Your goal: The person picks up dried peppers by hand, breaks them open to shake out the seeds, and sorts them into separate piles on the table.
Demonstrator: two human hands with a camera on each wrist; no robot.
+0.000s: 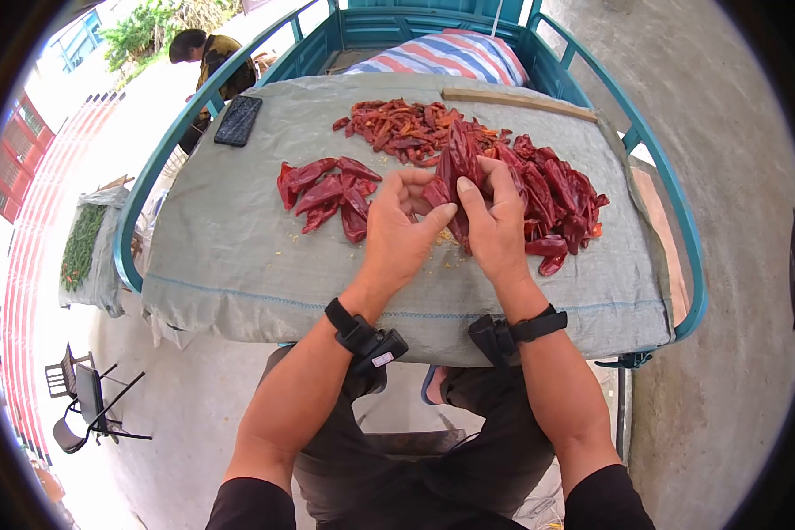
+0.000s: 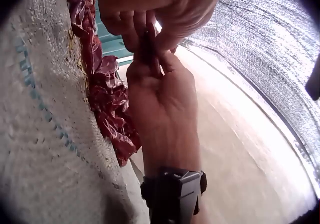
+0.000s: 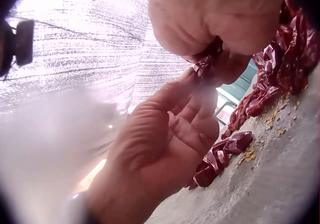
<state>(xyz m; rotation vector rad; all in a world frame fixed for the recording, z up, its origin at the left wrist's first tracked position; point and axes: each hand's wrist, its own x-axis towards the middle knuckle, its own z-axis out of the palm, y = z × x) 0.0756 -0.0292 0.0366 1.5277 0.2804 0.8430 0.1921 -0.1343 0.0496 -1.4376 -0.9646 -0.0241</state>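
In the head view both hands meet over the cloth-covered cart top, fingers around a dark red dried chili pepper point(image 1: 458, 159). My left hand point(image 1: 399, 231) pinches its lower left part between thumb and fingers. From the other side my right hand point(image 1: 501, 225) grips it, thumb laid along the skin. The pepper's long wrinkled body points away from me, above the fingers. In the left wrist view the right hand point(image 2: 162, 101) faces the left one across the pepper. The right wrist view has the left hand point(image 3: 150, 146) reaching up to a glossy bit of pepper point(image 3: 205, 66).
Whole dried chilies point(image 1: 574, 199) are heaped on the right, a smaller group point(image 1: 327, 194) at left, and shrivelled pieces point(image 1: 397, 128) behind. A phone point(image 1: 238, 121) and a wooden strip point(image 1: 518, 104) lie farther back. Teal rails point(image 1: 680, 238) border the cart; a person point(image 1: 216, 66) is beyond.
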